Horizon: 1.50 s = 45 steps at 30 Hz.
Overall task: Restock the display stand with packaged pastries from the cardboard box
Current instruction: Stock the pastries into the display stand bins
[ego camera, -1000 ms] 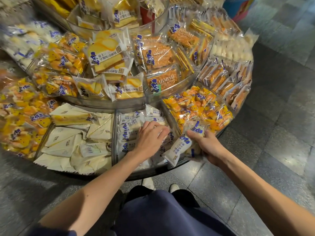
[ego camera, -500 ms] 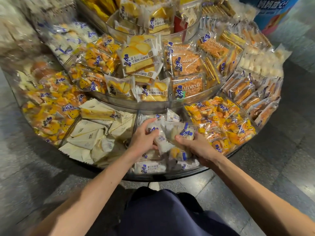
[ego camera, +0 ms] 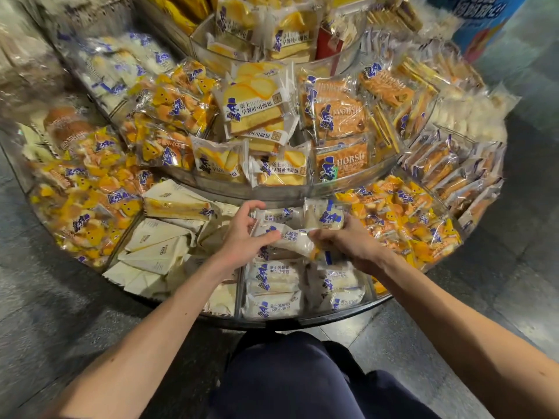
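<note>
A round tiered display stand (ego camera: 341, 314) fills the view, with clear compartments full of packaged pastries. In the near compartment of the bottom tier lie white packets with blue print (ego camera: 273, 278). My left hand (ego camera: 243, 237) and my right hand (ego camera: 352, 241) are over that compartment and together hold one white pastry packet (ego camera: 290, 238) by its two ends. A second white packet (ego camera: 328, 217) stands tilted just behind my right hand. No cardboard box is in view.
White triangular sandwich packs (ego camera: 157, 246) lie in the compartment to the left, yellow-orange bun packets (ego camera: 402, 213) to the right. The upper tier holds sliced bread packs (ego camera: 257, 107) and orange HORSH packs (ego camera: 341, 160). Grey tiled floor (ego camera: 484, 300) surrounds the stand. My dark trousers (ego camera: 290, 376) are below.
My right hand brought the white packet from the compartment's right edge to its middle, and my left hand took hold of its other end. The camera moved closer to the stand.
</note>
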Available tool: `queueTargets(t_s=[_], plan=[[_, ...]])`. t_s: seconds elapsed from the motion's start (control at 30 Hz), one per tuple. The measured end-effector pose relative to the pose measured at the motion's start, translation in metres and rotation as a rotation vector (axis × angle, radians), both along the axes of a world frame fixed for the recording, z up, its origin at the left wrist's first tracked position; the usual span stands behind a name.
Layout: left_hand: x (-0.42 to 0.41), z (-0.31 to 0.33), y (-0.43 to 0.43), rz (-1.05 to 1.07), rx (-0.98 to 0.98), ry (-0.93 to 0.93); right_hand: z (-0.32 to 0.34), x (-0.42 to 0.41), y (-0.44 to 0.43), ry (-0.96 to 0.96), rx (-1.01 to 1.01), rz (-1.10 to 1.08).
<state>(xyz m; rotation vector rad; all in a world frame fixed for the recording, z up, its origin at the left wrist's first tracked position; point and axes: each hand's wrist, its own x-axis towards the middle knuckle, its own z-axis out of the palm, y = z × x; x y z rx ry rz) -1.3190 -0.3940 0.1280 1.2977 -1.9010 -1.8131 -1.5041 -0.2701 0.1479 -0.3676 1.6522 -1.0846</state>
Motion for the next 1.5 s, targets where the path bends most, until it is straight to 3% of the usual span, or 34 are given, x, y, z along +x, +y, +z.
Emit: queueTargets(t_s=[0.13, 0.33, 0.5, 0.67, 0.77, 0.8, 0.87, 0.93, 1.0, 1.1, 1.17, 1.23, 1.37, 1.43, 1.5], plan=[[-0.014, -0.004, -0.013, 0.007, -0.241, -0.03, 0.012, -0.003, -0.003, -0.026, 0.004, -0.095], [-0.031, -0.04, -0.024, 0.026, -0.513, -0.22, 0.01, -0.011, 0.011, -0.086, 0.036, -0.183], [-0.035, -0.052, -0.022, -0.021, -0.946, -0.412, 0.012, -0.013, 0.019, -0.277, -0.037, -0.198], [-0.034, -0.064, -0.026, -0.08, -1.035, -0.557, 0.011, -0.011, 0.025, -0.384, -0.091, -0.293], [-0.034, -0.063, -0.025, -0.103, -1.179, -0.471, 0.012, -0.012, 0.028, -0.467, -0.093, -0.352], [-0.034, -0.057, -0.021, -0.09, -1.152, -0.351, 0.013, -0.012, 0.028, -0.48, -0.092, -0.375], [-0.035, -0.036, -0.005, -0.074, -0.722, -0.09, 0.014, -0.011, 0.028, -0.509, -0.105, -0.402], [-0.033, -0.011, 0.018, -0.165, -0.209, -0.036, 0.014, -0.01, 0.026, -0.523, -0.113, -0.406], [-0.031, 0.005, 0.036, -0.304, 0.126, -0.044, 0.015, -0.006, 0.022, -0.536, -0.114, -0.389], [-0.027, 0.01, 0.048, -0.194, 0.69, 0.079, 0.014, 0.0, 0.018, -0.537, -0.114, -0.357], [-0.025, 0.01, 0.049, -0.113, 0.948, 0.19, 0.014, 0.003, 0.016, -0.548, -0.127, -0.326], [-0.023, 0.011, 0.047, -0.098, 1.024, 0.247, 0.017, 0.006, 0.015, -0.562, -0.157, -0.29], [-0.016, 0.013, 0.039, 0.046, 0.951, 0.31, 0.019, 0.007, 0.013, -0.492, -0.147, -0.238], [-0.009, 0.005, 0.028, 0.085, 0.689, 0.265, 0.017, 0.004, 0.012, -0.45, -0.112, -0.262], [-0.005, 0.001, 0.018, 0.036, 0.258, 0.1, 0.013, 0.001, 0.013, -0.422, -0.067, -0.281]])
